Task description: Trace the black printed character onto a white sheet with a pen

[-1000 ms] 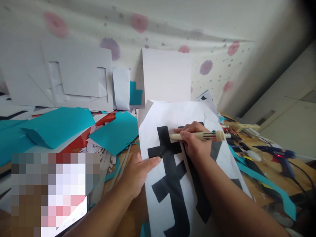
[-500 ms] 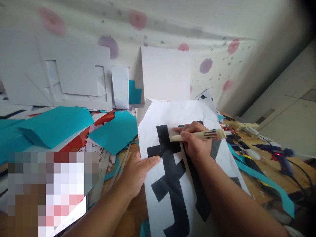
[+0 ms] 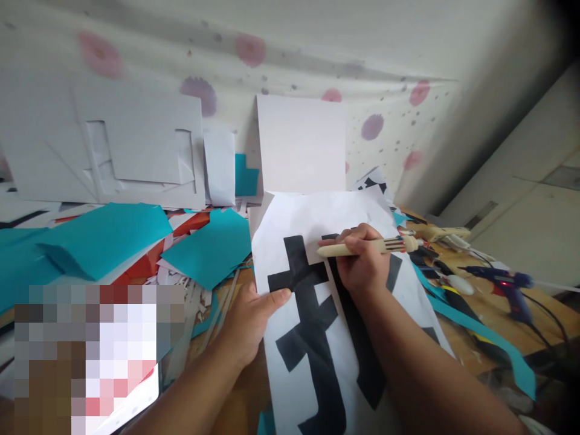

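Note:
A white paper sheet (image 3: 267, 241) printed with large black characters rises toward me in the middle of the view. My left hand (image 3: 254, 320) grips its left edge, thumb on top and the other fingers hidden beneath. In my right hand (image 3: 365, 263) is a cream multicolour pen (image 3: 333, 249), held between thumb and fingers. Its tip points left, just above the crossbar of the left black character (image 3: 299, 275); whether it touches the paper I cannot tell. My right hand covers part of the neighbouring black character (image 3: 351, 314).
Teal card pieces (image 3: 211, 248) and paper scraps lie at left, near a partly pixelated phone (image 3: 140, 402). White boards (image 3: 301, 142) lean against the patterned curtain. On the right are a blue glue gun (image 3: 512, 287), a cream glue gun (image 3: 439, 232), cables and a teal strip (image 3: 480, 329).
The pen tip has moved a little right, away from the inner corner of the left black character. My left hand keeps its grip on the sheet. The whole view has shifted slightly.

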`<state>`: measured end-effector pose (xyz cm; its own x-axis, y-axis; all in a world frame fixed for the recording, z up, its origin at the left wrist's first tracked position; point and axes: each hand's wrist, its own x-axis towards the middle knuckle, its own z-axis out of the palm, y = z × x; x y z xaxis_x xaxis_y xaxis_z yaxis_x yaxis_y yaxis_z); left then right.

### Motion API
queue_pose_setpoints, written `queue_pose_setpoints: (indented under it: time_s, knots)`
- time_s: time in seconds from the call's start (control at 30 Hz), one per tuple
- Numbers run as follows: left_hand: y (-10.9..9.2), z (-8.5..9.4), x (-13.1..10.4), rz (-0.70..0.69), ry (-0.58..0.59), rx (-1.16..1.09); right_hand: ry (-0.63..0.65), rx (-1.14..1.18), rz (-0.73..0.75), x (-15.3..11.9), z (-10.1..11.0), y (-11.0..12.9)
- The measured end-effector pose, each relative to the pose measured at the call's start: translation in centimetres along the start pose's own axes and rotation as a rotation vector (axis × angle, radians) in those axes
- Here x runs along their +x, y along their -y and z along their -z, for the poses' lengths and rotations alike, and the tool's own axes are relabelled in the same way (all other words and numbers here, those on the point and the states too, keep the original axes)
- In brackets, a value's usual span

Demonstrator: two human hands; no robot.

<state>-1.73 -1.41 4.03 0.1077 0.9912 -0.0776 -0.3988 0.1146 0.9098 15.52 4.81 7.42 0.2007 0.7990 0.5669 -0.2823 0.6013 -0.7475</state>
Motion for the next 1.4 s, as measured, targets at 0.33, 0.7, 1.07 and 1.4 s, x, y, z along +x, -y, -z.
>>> queue_pose_setpoints:
  time_s: [0.33, 0.7, 1.07, 1.4]
  knots:
    - [0.0, 0.1, -0.4, 0.033, 0.064, -0.024, 0.042, -0.474, 0.190, -3.9, 1.7, 1.8]
    - [0.0, 0.0, -0.5, 0.031, 0.056, -0.045, 0.050, -0.529, 0.232, -3.6, 1.1, 2.0]
    - [-0.1, -0.1, -0.5, 0.027, 0.051, -0.058, 0.054, -0.501, 0.205, -3.7, 1.4, 1.8]
    - [-0.1, 0.0, -0.5, 0.020, 0.070, -0.044, 0.026, -0.524, 0.236, -3.8, 1.3, 1.8]
